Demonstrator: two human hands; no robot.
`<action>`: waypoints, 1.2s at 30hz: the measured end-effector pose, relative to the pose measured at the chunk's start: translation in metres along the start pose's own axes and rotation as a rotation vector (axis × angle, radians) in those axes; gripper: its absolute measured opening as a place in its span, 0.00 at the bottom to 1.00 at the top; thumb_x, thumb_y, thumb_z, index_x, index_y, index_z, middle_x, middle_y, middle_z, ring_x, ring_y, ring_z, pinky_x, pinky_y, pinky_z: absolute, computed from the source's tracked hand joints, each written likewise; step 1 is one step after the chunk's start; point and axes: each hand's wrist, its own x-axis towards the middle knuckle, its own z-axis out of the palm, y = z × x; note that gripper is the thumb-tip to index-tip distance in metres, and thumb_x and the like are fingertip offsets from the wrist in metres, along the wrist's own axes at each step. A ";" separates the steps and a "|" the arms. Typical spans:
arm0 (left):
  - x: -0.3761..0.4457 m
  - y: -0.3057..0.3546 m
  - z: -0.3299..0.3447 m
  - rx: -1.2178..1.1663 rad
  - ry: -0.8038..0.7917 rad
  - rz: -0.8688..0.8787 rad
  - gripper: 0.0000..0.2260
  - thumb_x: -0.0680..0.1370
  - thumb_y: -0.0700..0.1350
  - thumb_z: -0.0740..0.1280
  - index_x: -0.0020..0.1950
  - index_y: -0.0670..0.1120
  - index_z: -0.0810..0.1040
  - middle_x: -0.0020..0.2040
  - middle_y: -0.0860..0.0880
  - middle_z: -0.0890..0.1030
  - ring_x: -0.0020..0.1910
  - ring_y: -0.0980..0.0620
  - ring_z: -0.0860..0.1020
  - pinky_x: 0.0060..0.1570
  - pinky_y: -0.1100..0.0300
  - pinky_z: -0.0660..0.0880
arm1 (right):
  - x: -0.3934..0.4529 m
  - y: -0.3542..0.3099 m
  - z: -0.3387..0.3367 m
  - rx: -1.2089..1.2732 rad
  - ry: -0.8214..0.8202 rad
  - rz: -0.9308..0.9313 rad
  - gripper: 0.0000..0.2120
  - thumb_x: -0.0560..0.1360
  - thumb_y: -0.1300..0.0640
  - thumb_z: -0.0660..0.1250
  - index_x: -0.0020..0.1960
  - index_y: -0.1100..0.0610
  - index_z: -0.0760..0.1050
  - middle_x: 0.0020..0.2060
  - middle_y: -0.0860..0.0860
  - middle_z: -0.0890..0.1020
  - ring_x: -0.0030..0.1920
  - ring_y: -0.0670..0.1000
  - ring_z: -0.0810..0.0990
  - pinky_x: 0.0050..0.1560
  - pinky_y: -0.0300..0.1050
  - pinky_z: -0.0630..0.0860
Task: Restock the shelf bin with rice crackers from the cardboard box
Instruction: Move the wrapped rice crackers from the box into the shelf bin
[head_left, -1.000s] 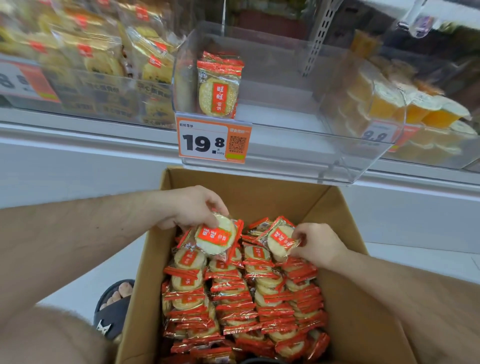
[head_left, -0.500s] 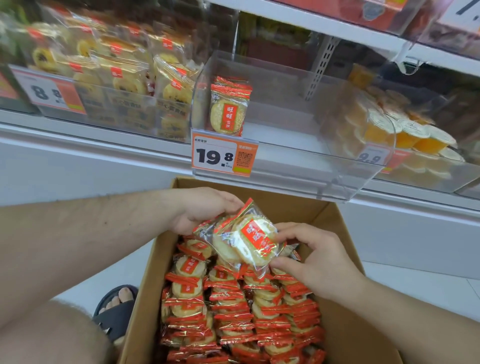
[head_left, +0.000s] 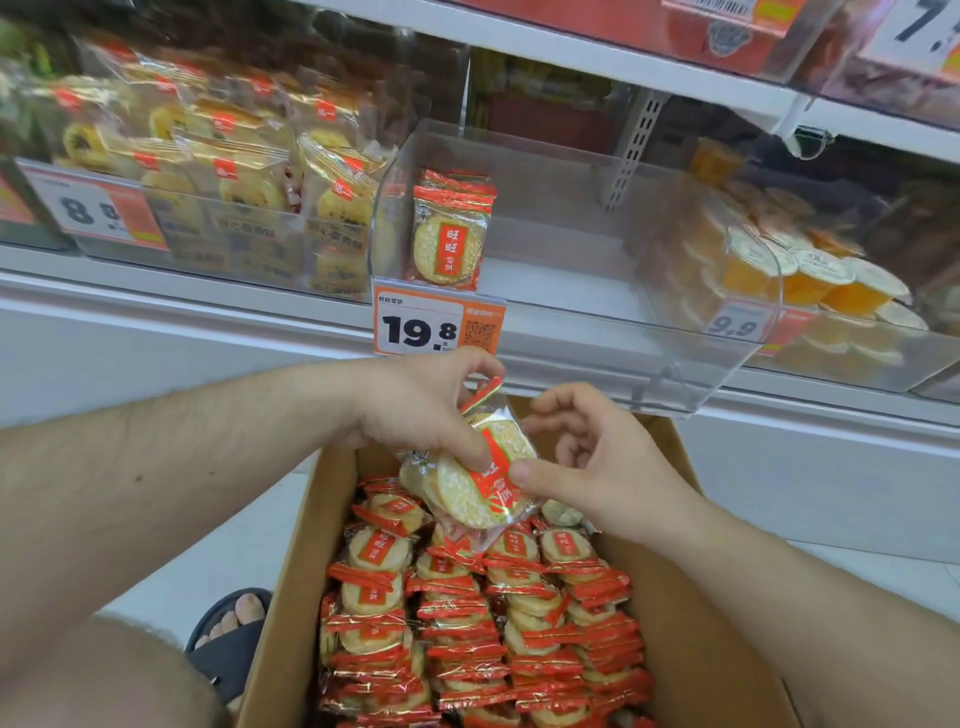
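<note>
A cardboard box (head_left: 691, 613) below me holds several rows of rice cracker packs (head_left: 467, 613) in red and clear wrappers. My left hand (head_left: 415, 405) grips a small bunch of rice cracker packs (head_left: 478, 483) above the box's far end. My right hand (head_left: 597, 462) touches the same bunch with its thumb, the fingers curled loosely apart. The clear shelf bin (head_left: 597, 332) stands just above and behind the hands. It holds only a short upright stack of rice crackers (head_left: 449, 234) at its left end.
An orange 19.8 price tag (head_left: 436, 322) hangs on the bin's front. A bin of yellow pastry packs (head_left: 223, 171) stands to the left, a bin of jelly cups (head_left: 810, 280) to the right. My sandalled foot (head_left: 234, 634) rests on the floor left of the box.
Each hand lifted packs from the box and brought them together. The bunch now sits in my left hand, higher and nearer the bin, and my right hand has loosened to a thumb touch.
</note>
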 end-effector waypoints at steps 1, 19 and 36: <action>-0.002 0.005 -0.001 0.048 -0.007 0.019 0.39 0.69 0.38 0.77 0.74 0.54 0.61 0.48 0.54 0.74 0.38 0.59 0.77 0.32 0.69 0.72 | 0.004 -0.005 -0.002 0.030 -0.076 0.015 0.33 0.54 0.39 0.76 0.57 0.46 0.73 0.48 0.46 0.84 0.34 0.47 0.72 0.38 0.51 0.73; -0.019 0.019 -0.065 -0.284 1.099 0.474 0.09 0.74 0.42 0.70 0.45 0.55 0.72 0.40 0.54 0.74 0.37 0.60 0.73 0.43 0.63 0.73 | 0.072 -0.096 -0.059 0.209 -0.025 0.015 0.23 0.65 0.49 0.75 0.52 0.64 0.77 0.41 0.59 0.76 0.34 0.51 0.65 0.33 0.44 0.59; 0.019 -0.011 -0.066 -0.157 1.009 0.155 0.07 0.79 0.44 0.65 0.54 0.56 0.74 0.44 0.61 0.77 0.41 0.63 0.75 0.35 0.64 0.68 | 0.220 -0.068 0.000 -0.120 0.106 0.234 0.11 0.70 0.59 0.77 0.44 0.54 0.75 0.42 0.52 0.83 0.38 0.50 0.82 0.39 0.44 0.81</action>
